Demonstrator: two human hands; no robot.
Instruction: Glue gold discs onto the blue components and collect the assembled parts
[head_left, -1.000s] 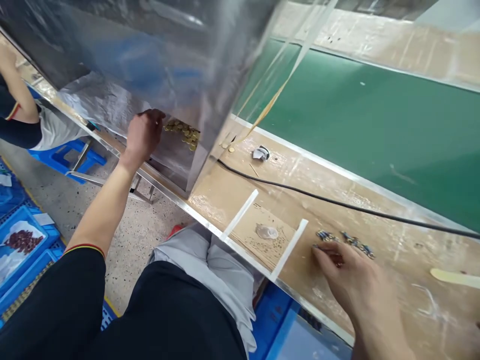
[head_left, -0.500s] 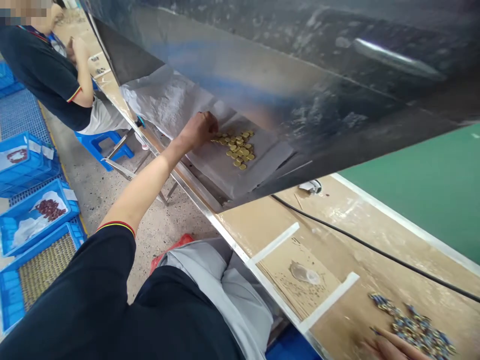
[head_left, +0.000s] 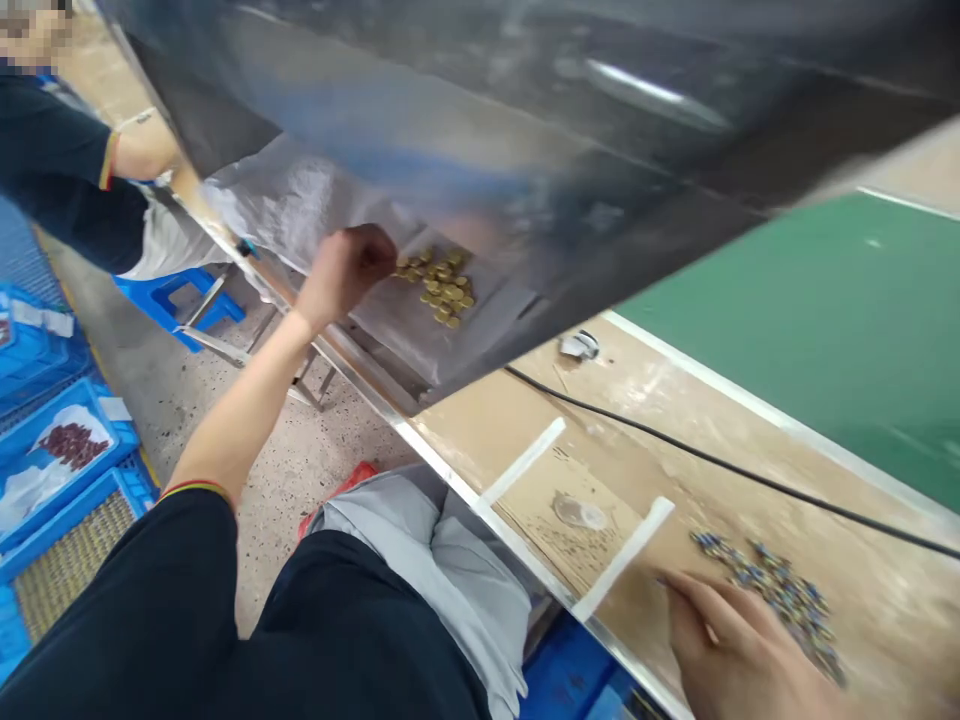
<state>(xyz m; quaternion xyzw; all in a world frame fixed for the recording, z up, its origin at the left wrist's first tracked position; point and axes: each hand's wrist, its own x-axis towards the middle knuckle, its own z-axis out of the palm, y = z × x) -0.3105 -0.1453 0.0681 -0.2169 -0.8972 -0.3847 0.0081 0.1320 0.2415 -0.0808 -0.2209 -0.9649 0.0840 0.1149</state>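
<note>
Left hand (head_left: 346, 272), fingers curled, beside gold discs (head_left: 448, 290) toward paper sheet (head_left: 409, 340)'s right edge; right hand (head_left: 731, 640), fingertips pinched, near tabletop (head_left: 484, 415)'s front edge, beside small pieces (head_left: 784, 590); contents of either indeterminable; light pinch advisable.

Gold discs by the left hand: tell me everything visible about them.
The gold discs are small, round pieces with a dull yellow, metallic look; blur hides any finer marking. They lie loose in an uneven cluster, many close together and some seeming to overlap, on a pale, thin, wrinkled sheet beside a dark, shiny panel. The left hand is at the cluster's left end; whether its grip holds a disc can't be told.
</note>
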